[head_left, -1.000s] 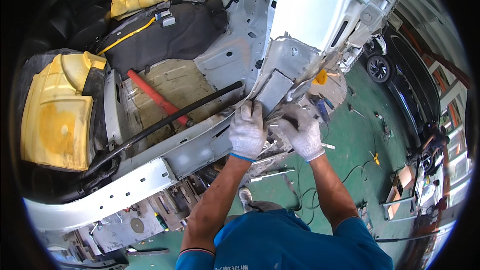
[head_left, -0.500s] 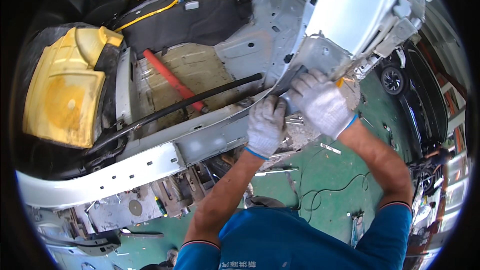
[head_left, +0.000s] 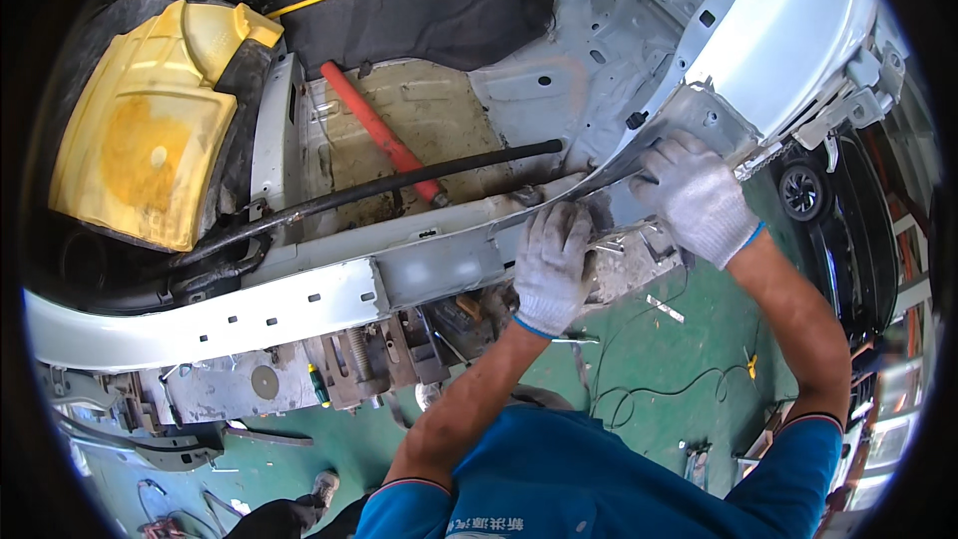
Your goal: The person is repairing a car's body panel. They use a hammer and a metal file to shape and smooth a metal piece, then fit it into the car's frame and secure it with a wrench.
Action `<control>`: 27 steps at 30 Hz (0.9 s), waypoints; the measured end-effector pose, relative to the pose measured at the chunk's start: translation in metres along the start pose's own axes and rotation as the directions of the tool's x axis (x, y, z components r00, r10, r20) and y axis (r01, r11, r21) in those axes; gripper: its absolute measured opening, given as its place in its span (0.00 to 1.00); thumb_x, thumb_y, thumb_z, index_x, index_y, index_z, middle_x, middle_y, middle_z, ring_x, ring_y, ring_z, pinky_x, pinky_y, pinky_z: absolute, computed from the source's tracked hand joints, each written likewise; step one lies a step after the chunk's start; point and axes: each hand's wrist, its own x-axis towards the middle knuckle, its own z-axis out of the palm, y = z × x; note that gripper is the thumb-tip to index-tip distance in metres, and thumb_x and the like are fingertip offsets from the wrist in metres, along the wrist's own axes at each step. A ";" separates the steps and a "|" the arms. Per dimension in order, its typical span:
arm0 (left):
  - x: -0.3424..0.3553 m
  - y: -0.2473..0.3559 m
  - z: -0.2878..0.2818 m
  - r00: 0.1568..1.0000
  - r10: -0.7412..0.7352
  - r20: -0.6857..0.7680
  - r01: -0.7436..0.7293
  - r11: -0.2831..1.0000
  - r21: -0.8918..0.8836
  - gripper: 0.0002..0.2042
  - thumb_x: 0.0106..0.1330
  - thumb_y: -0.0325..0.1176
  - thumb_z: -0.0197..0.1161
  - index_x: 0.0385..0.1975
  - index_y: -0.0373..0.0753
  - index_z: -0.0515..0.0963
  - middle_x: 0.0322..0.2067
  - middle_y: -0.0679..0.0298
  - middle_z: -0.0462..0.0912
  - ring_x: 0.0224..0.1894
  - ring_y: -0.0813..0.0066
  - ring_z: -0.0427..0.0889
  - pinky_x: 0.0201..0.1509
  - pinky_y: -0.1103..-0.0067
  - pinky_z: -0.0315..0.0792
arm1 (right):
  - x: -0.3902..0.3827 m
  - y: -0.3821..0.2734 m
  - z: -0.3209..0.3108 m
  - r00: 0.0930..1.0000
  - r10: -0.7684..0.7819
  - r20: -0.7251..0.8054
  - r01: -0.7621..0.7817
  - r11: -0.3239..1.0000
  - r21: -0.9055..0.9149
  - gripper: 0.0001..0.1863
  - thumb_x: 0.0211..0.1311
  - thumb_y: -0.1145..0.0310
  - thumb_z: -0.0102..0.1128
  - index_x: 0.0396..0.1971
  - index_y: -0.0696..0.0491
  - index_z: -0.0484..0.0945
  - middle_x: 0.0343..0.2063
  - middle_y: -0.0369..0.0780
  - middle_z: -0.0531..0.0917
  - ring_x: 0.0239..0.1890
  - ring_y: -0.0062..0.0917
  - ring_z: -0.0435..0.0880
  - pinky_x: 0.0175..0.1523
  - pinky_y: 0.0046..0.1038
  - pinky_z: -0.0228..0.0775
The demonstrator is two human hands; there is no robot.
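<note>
Both my hands wear grey-white work gloves. My left hand (head_left: 552, 265) presses flat on the grey sill beam (head_left: 439, 265) of a stripped car body, fingers spread over its edge. My right hand (head_left: 696, 195) grips a bent strip of sheet metal (head_left: 609, 178) where the sill meets the white rear panel (head_left: 788, 30). A long black bar (head_left: 399, 187) and a red rod (head_left: 384, 145) lie on the bare floor pan just beyond the sill.
Yellow foam blocks (head_left: 150, 130) and a black padded cover (head_left: 409, 15) sit inside the shell. Metal clamps and brackets (head_left: 359, 359) hang under the sill. Cables and small tools (head_left: 659, 389) lie on the green floor. A dark car (head_left: 838, 220) stands at right.
My view has shifted, so the car body sits lower and larger in the picture. My right hand has moved up and right along the bent strip; my left hand stays on the sill.
</note>
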 end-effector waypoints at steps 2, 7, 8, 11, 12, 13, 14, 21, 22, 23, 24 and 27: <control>-0.013 -0.002 0.002 0.998 -0.029 0.051 0.028 0.999 0.036 0.33 0.54 0.33 0.79 0.64 0.41 0.79 0.65 0.47 0.77 0.67 0.40 0.76 0.71 0.49 0.72 | 0.000 0.001 0.001 1.000 0.006 0.017 -0.006 1.000 -0.013 0.14 0.52 0.67 0.66 0.39 0.49 0.91 0.45 0.43 0.87 0.56 0.40 0.85 0.69 0.44 0.75; -0.029 -0.014 0.013 0.998 -0.031 0.059 0.027 0.997 0.076 0.29 0.58 0.31 0.76 0.63 0.41 0.79 0.65 0.48 0.77 0.67 0.41 0.76 0.71 0.50 0.72 | 0.003 -0.001 0.009 0.998 0.013 0.063 -0.013 1.000 -0.011 0.13 0.51 0.67 0.66 0.38 0.49 0.91 0.45 0.43 0.87 0.56 0.41 0.85 0.70 0.44 0.75; -0.030 -0.016 0.014 0.998 -0.024 0.062 0.018 0.996 0.090 0.29 0.58 0.31 0.75 0.62 0.40 0.80 0.64 0.49 0.77 0.67 0.43 0.76 0.72 0.51 0.72 | 0.004 -0.001 0.010 0.999 0.018 0.049 -0.019 1.000 0.015 0.13 0.51 0.67 0.66 0.38 0.49 0.91 0.44 0.43 0.87 0.57 0.41 0.85 0.70 0.44 0.75; -0.032 -0.018 0.015 0.999 -0.002 0.043 -0.002 0.994 0.107 0.27 0.56 0.31 0.72 0.60 0.40 0.81 0.64 0.50 0.78 0.67 0.47 0.77 0.72 0.52 0.73 | 0.005 0.000 0.010 0.998 0.011 0.068 -0.011 1.000 -0.003 0.14 0.49 0.67 0.67 0.37 0.49 0.91 0.44 0.43 0.87 0.57 0.41 0.85 0.70 0.44 0.75; -0.033 -0.017 0.015 0.999 -0.005 0.041 0.000 0.994 0.106 0.27 0.56 0.31 0.72 0.59 0.39 0.81 0.63 0.50 0.78 0.67 0.47 0.77 0.72 0.52 0.73 | 0.005 0.000 0.010 0.997 0.010 0.076 -0.010 1.000 -0.005 0.14 0.49 0.67 0.67 0.37 0.50 0.91 0.44 0.43 0.87 0.57 0.41 0.85 0.70 0.44 0.75; -0.034 -0.017 0.015 0.999 -0.008 0.038 0.003 0.994 0.105 0.27 0.56 0.30 0.72 0.59 0.39 0.81 0.63 0.51 0.78 0.66 0.47 0.77 0.72 0.52 0.73 | 0.006 0.001 0.010 0.996 0.009 0.084 -0.009 1.000 -0.006 0.14 0.48 0.67 0.67 0.37 0.50 0.91 0.44 0.43 0.87 0.57 0.42 0.85 0.71 0.44 0.75; -0.035 -0.016 0.016 0.999 -0.008 0.035 0.004 0.995 0.102 0.26 0.56 0.30 0.71 0.59 0.39 0.81 0.63 0.51 0.78 0.66 0.47 0.77 0.71 0.52 0.73 | 0.006 0.002 0.009 0.996 0.012 0.087 -0.013 1.000 0.014 0.14 0.47 0.67 0.67 0.37 0.50 0.91 0.44 0.43 0.87 0.57 0.42 0.85 0.71 0.44 0.75; -0.040 -0.017 0.017 1.000 -0.009 0.016 0.007 0.991 0.130 0.27 0.56 0.29 0.71 0.60 0.39 0.81 0.62 0.51 0.79 0.64 0.48 0.79 0.71 0.53 0.74 | 0.008 0.002 0.013 0.998 0.002 0.066 -0.005 0.999 0.048 0.14 0.46 0.68 0.68 0.36 0.50 0.90 0.43 0.42 0.86 0.57 0.41 0.85 0.71 0.43 0.75; -0.040 -0.018 0.016 1.000 -0.006 0.018 0.004 0.991 0.130 0.27 0.56 0.28 0.71 0.60 0.39 0.81 0.62 0.51 0.79 0.64 0.48 0.79 0.70 0.53 0.74 | 0.008 0.002 0.014 0.999 -0.006 0.054 0.003 0.999 0.047 0.14 0.46 0.68 0.68 0.36 0.50 0.90 0.43 0.42 0.86 0.57 0.41 0.85 0.71 0.43 0.75; -0.040 -0.018 0.016 1.000 -0.006 0.017 0.003 0.992 0.123 0.27 0.56 0.28 0.70 0.60 0.39 0.81 0.61 0.51 0.79 0.64 0.48 0.79 0.70 0.53 0.75 | 0.008 0.002 0.015 0.999 -0.012 0.036 0.010 0.998 0.056 0.14 0.46 0.68 0.68 0.37 0.50 0.90 0.43 0.42 0.86 0.57 0.41 0.85 0.71 0.43 0.75; -0.039 -0.019 0.016 1.000 -0.005 0.016 0.003 0.993 0.117 0.27 0.56 0.28 0.70 0.60 0.39 0.81 0.61 0.51 0.79 0.64 0.48 0.79 0.70 0.53 0.75 | 0.008 0.003 0.015 0.999 -0.017 0.028 0.016 0.999 0.049 0.15 0.46 0.68 0.67 0.37 0.50 0.89 0.43 0.42 0.86 0.57 0.41 0.85 0.71 0.43 0.75; -0.037 -0.018 0.014 1.000 -0.001 0.007 0.000 0.993 0.119 0.27 0.56 0.29 0.71 0.60 0.40 0.82 0.60 0.51 0.79 0.63 0.48 0.79 0.68 0.53 0.75 | 0.008 0.003 0.016 1.000 -0.029 0.009 0.028 0.998 0.054 0.15 0.46 0.69 0.67 0.38 0.50 0.89 0.42 0.40 0.87 0.57 0.39 0.85 0.71 0.43 0.75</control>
